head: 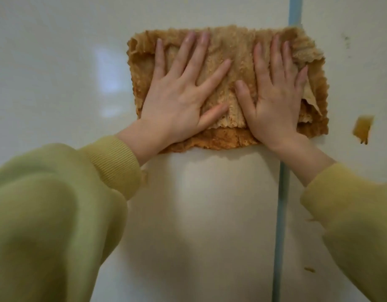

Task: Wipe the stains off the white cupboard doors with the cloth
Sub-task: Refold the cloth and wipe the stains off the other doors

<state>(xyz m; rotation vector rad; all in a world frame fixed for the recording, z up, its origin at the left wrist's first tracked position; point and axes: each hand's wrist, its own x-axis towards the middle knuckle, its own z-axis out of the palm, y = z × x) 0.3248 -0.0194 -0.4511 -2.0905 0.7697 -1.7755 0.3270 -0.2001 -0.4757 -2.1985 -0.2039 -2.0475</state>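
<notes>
Pressing on the cloth with both hands here, so left to right: the yellow-green left sleeve (pixel 57 214) fills the lower left corner, and above it is the glossy white left cupboard door (pixel 57 83) with a pale patch of reflected light on it. The left hand (pixel 177 101) lies flat on the cloth (pixel 231 46), fingers straight and spread wide, not gripping anything. The cloth is tan-brown and ribbed, spread out as a rough rectangle against the door, folded so a darker lower layer peeks out underneath, and its top right corner is flopped over. The right hand (pixel 275 101) is flat on it too, fingers straight and a bit closer together, thumb out to the side. A blue vertical strip (pixel 280 214) runs between the doors and the cloth covers part of it. On the right cupboard door (pixel 362 73) there's a brown stain (pixel 362 128) just beside the cloth's lower right corner, not touching it, some faint dark specks (pixel 346 41) higher up, and a small brownish mark (pixel 309 269) low down near the right sleeve (pixel 351 214)
</notes>
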